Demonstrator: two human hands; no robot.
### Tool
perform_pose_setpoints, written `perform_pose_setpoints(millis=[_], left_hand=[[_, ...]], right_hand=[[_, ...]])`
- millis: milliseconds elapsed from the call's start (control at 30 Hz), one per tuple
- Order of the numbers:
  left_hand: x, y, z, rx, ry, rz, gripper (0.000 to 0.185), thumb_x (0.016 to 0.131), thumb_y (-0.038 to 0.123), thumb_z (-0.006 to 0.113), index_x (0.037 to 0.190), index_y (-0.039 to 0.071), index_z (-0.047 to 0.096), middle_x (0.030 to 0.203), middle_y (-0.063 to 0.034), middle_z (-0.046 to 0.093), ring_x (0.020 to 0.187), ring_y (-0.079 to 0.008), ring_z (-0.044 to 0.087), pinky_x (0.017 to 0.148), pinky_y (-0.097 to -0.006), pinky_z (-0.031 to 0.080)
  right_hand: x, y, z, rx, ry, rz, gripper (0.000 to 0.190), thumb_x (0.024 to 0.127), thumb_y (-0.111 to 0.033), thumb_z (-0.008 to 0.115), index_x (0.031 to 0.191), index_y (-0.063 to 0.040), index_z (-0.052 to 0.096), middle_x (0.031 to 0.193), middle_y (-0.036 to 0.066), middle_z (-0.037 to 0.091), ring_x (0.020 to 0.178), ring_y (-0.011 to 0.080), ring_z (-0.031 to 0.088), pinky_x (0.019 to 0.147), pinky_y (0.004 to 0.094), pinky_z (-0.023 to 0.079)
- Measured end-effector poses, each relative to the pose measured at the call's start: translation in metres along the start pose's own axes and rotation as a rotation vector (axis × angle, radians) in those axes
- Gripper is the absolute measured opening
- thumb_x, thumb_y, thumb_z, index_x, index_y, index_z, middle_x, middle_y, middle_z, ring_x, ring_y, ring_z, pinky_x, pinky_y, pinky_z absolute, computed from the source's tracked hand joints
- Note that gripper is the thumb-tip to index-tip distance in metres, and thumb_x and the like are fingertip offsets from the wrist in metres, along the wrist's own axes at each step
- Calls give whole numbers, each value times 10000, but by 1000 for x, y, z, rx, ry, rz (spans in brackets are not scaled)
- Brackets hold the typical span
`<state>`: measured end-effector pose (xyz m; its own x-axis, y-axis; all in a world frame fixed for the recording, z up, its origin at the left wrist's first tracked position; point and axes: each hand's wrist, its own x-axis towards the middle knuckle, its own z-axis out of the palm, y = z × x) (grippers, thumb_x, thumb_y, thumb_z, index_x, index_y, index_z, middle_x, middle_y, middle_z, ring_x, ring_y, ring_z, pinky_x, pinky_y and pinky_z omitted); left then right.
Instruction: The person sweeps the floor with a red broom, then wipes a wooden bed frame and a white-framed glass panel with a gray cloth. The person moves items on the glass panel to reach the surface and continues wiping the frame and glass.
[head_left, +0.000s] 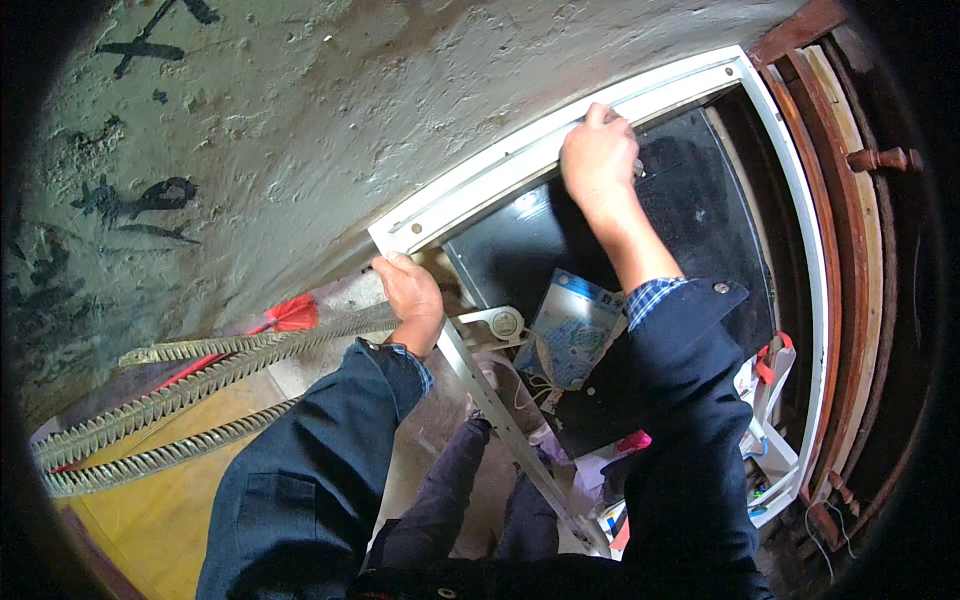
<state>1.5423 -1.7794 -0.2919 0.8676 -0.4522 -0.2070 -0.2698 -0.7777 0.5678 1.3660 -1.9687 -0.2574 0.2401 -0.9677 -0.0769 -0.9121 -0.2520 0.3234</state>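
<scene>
A white rectangular frame (525, 159), with screw heads along its rail, leans by the rough wall. My left hand (409, 292) grips its near left corner, where a narrow bar (502, 431) runs down toward my body. Farther up the same rail, my right hand (600, 157) has its fingers curled over the inner edge. Something small and metallic glints beside the right wrist; whether it is in that hand is hidden. Through the frame's opening shows a glossy black panel (517, 232). A blue-and-white printed packet (574, 330) lies on the panel.
The plaster wall (300, 135) bears black painted marks. Long ridged, feather-like strips (187, 394) and a red tuft (294, 311) lie left, above a yellow surface (172, 450). A white round-ended fitting (504, 322) is near my left hand. Wooden furniture (832, 187) with turned knobs borders the right.
</scene>
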Motion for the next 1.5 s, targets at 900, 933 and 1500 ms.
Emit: perform_pose_setpoints(millis=[900, 933, 1500], left_hand=[[10, -18, 7, -206, -7, -11, 376, 970, 361, 316, 1059, 8, 410, 990, -204, 546, 851, -296, 563, 710, -430, 479], [5, -11, 8, -304, -21, -49, 251, 912, 215, 370, 1022, -8, 409, 980, -250, 552, 919, -382, 543, 818, -466, 405], [15, -31, 23, -407, -44, -36, 268, 935, 306, 338, 999, 49, 382, 906, -117, 501, 715, -198, 512, 512, -337, 456]], right_hand=[[-116, -97, 4, 1081, -85, -758, 511, 646, -58, 651, 1144, -159, 593, 1254, 33, 512, 990, 300, 570, 836, 394, 504], [-123, -83, 5, 1185, -71, -626, 518, 637, -27, 645, 1145, -117, 595, 1250, 74, 525, 1042, 302, 561, 877, 392, 489], [-100, -80, -13, 998, 13, -457, 512, 664, -96, 676, 1163, -135, 567, 1222, 127, 473, 1056, 364, 506, 860, 433, 477]])
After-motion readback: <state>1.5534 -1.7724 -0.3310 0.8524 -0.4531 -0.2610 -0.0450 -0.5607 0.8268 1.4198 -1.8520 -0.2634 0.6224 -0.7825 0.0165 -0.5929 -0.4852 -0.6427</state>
